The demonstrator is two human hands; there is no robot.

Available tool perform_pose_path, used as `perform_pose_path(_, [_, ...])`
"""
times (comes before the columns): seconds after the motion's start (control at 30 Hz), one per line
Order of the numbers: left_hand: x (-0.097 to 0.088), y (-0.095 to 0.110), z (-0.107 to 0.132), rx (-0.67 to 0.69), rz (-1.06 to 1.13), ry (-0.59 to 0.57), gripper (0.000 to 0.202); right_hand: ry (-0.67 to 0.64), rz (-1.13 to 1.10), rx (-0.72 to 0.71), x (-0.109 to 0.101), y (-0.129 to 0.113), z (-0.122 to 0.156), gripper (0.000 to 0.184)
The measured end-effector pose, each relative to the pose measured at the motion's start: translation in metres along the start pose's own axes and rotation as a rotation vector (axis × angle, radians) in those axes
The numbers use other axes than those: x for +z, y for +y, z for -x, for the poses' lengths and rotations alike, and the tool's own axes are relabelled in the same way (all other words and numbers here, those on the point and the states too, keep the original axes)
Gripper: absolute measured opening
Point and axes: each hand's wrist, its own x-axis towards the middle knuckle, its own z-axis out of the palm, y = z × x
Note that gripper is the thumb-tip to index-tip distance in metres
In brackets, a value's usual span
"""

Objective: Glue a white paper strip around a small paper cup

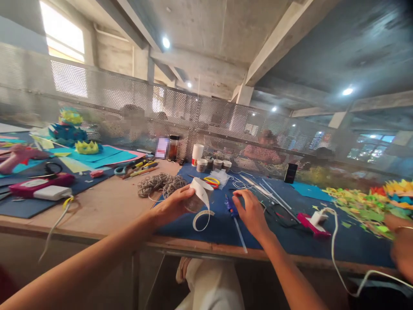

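Observation:
My left hand point(179, 200) is closed around a small cup point(193, 203), with a white paper piece point(200, 189) over its top. A narrow curled paper strip point(197, 221) hangs below it, just above the blue mat point(190, 234). My right hand point(251, 211) is open, fingers bent and apart, right beside a blue glue gun point(230, 206). Whether the thumb touches the gun, I cannot tell. A clear glue stick point(240, 234) sticks out of the gun's rear. Behind my left hand lie yellow-and-red scissors point(212, 182) and a bundle of grey cord point(161, 185).
Several small cups point(217, 164) and a white roll point(197, 153) stand near the perforated metal screen point(222, 129). Pliers point(142, 165) lie to the left. Pink power strips point(312, 224) with cables sit on both sides. Another person's hand point(402, 241) shows at right, by paper scraps point(358, 209).

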Motion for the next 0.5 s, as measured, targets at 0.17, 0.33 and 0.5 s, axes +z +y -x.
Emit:
perform_pose_path(0.17, [0.015,-0.005,0.002,0.105,-0.116,0.145,0.054,-0.196,-0.488,0.133,0.006,-0.06,-0.001,0.032])
perform_pose_path(0.33, [0.023,-0.012,0.006,0.117,-0.192,0.3,0.054,-0.121,-0.418,0.172,0.027,-0.076,0.004,0.032])
perform_pose_path(0.5, [0.022,-0.015,0.007,0.093,-0.239,0.368,0.058,-0.051,-0.452,0.186,0.032,-0.071,0.005,0.018])
